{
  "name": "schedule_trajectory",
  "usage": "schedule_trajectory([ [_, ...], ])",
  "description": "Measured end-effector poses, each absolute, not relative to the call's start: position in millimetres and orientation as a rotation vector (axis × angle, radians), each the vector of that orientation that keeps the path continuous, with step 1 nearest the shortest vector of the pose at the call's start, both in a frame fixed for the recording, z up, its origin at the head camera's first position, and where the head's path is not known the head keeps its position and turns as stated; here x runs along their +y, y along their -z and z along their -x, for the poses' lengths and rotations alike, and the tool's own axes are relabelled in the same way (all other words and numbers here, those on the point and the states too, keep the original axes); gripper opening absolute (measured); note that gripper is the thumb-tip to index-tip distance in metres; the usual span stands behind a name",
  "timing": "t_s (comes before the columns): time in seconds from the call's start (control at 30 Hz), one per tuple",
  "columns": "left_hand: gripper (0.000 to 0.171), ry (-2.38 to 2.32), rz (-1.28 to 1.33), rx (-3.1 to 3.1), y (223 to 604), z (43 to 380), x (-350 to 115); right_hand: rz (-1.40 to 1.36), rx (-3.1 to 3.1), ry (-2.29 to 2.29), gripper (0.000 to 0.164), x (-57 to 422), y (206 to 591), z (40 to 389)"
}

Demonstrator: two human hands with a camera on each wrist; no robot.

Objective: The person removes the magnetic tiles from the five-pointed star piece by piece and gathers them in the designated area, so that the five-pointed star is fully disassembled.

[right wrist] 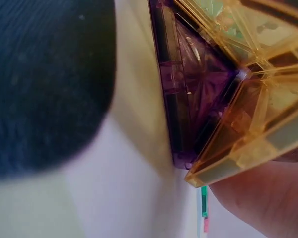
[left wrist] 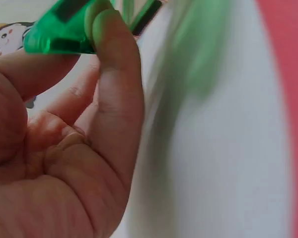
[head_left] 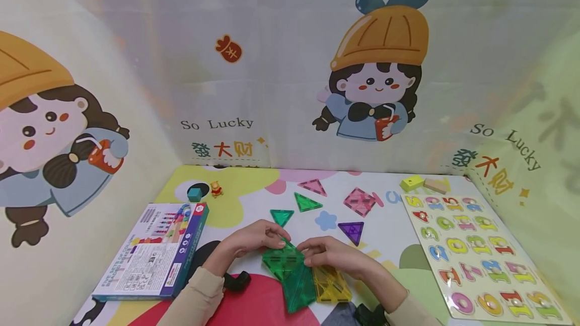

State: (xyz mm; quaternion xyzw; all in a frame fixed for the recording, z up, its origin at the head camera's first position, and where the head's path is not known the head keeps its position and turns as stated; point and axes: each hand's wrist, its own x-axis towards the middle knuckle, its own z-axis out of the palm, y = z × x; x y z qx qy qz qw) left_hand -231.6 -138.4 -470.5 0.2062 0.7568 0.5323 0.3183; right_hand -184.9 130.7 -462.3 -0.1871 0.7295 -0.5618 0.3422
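Note:
My left hand (head_left: 256, 238) pinches a light green magnetic tile (head_left: 282, 261) at its upper edge; in the left wrist view thumb and finger grip the green tile (left wrist: 59, 37). A dark green tile (head_left: 299, 288) joins it below, and a yellow tile (head_left: 333, 287) is on the right of this build. My right hand (head_left: 335, 255) grips the build's upper right side with curled fingers. In the right wrist view a purple triangular tile (right wrist: 198, 84) meets the yellow tile (right wrist: 260, 106) along an edge, with part of the right hand (right wrist: 263, 198) behind.
Loose triangle tiles, green (head_left: 306, 202), teal (head_left: 282, 216), pink (head_left: 313, 186) and purple (head_left: 351, 232), lie beyond the hands, near a pink square tile (head_left: 360, 201). A box (head_left: 151, 250) lies left; a number puzzle board (head_left: 480, 255) lies right. Blocks (head_left: 411, 183) stand behind it.

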Motion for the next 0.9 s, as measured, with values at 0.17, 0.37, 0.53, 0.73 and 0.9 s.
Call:
schedule_trajectory([
  [0.17,0.033,-1.496,-0.532,1.871,477,234,-139,0.487,1.776,1.535,0.042,133,467,189],
  [0.37,0.029,-1.557,-0.471,1.770,482,234,-137,0.464,1.664,1.595,0.041,135,470,192],
  [0.53,0.026,-1.618,-0.420,1.717,483,232,-134,0.462,1.637,1.609,0.040,138,472,194],
  [0.73,0.023,-1.714,-0.345,1.675,483,229,-129,0.493,1.574,1.618,0.038,138,474,193],
  [0.9,0.021,-1.774,-0.314,1.617,485,227,-123,0.559,1.647,1.569,0.035,134,471,189],
])
